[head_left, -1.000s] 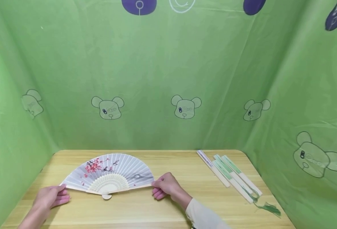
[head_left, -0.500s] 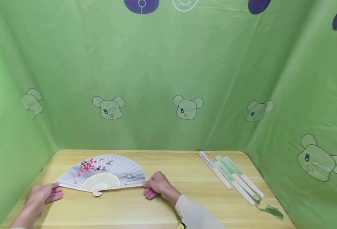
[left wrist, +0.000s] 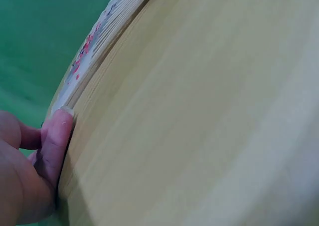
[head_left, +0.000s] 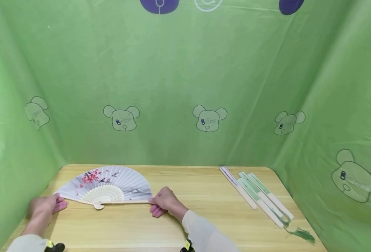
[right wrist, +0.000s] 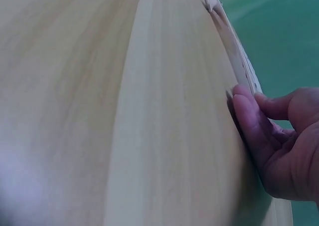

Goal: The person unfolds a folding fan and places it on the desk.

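Note:
A spread folding fan point(head_left: 132, 180), pale grey-white with pink blossoms, dark birds and cream ribs, lies at the left of the table in the head view. My left hand point(head_left: 45, 205) pinches the fan's left end stick between thumb and fingers. At the opposite end, my right hand point(head_left: 164, 202) pinches the right end stick. Seen from the left wrist, the fan point(left wrist: 92, 56) runs away from my left hand point(left wrist: 42, 156) low over the wood. From the right wrist, the fan's edge point(right wrist: 237, 51) meets the fingertips of my right hand point(right wrist: 279, 136).
Several closed folding fans point(head_left: 261, 197) lie slanted at the table's right, one purple-marked and others green. A green tassel point(head_left: 302, 234) trails from them near the right edge. Green cloth walls point(head_left: 166, 87) printed with bear heads enclose the wooden table point(head_left: 125, 227) at the back and sides.
Both hands have shifted left together, carrying the spread fan leftward along the table and slightly back. Their pinch on its ends stays the same. The head view has turned slightly.

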